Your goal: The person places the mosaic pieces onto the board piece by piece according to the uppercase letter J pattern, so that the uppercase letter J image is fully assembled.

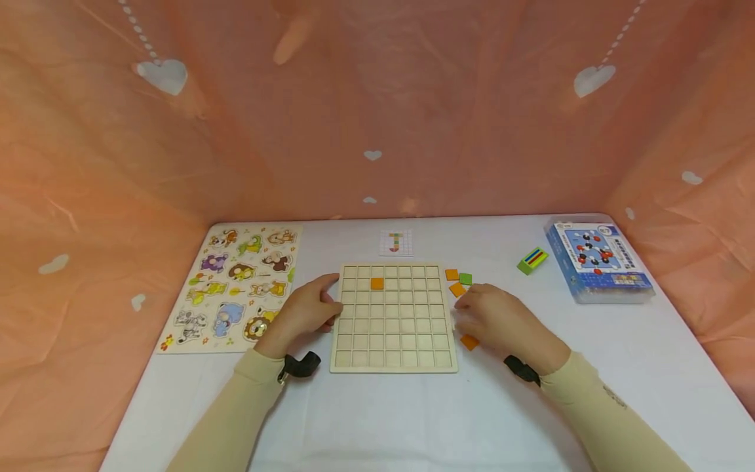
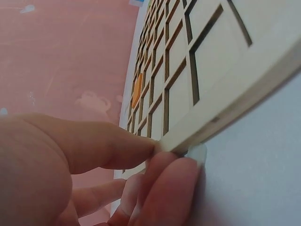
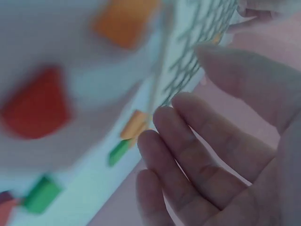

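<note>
Grid board (image 1: 394, 328) against left fingers (image 2: 117, 146); orange tiles (image 1: 470, 341) near right fingers (image 3: 202, 165).

Left hand (image 2: 99, 150) is showing at lower left; its thumb tip is touching the rim of a pale gridded board (image 2: 230, 99), other fingers bunching just below (whether they are pinching, this angle isn't revealing). Board is slanting steeply across the view. One orange tile (image 2: 137, 90) is sitting among the farther cells. White surface (image 2: 254, 155) is spreading at lower right, pink backdrop (image 2: 66, 66) filling upper left.
</note>
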Tool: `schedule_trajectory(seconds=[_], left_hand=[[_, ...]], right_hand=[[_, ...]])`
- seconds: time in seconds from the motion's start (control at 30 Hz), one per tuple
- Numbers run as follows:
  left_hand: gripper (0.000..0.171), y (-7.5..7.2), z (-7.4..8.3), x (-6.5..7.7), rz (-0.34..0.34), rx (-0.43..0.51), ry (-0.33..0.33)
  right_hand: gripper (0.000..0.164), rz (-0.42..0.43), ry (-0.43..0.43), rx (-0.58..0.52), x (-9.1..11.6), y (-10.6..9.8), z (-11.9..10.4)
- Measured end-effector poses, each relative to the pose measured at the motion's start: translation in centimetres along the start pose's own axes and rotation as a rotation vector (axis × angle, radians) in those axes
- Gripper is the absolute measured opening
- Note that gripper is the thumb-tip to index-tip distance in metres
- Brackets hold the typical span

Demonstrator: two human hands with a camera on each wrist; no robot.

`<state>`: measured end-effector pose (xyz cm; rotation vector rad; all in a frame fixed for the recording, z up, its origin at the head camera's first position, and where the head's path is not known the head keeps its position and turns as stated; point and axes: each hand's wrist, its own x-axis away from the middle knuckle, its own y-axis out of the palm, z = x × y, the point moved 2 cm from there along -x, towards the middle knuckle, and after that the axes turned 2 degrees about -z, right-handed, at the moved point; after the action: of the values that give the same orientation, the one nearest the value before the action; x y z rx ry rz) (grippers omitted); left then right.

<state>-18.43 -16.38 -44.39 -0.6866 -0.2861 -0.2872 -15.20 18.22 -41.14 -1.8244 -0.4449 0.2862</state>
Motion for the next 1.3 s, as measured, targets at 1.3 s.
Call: schedule_trajectory(seconds=[1.3], left_hand=[[0.071,0.2,0.0,0.0,0.005,-0.012,-0.039]], right_hand=[[0.018,0.022,-0.062,-0.070,3.2,1.4,2.8]])
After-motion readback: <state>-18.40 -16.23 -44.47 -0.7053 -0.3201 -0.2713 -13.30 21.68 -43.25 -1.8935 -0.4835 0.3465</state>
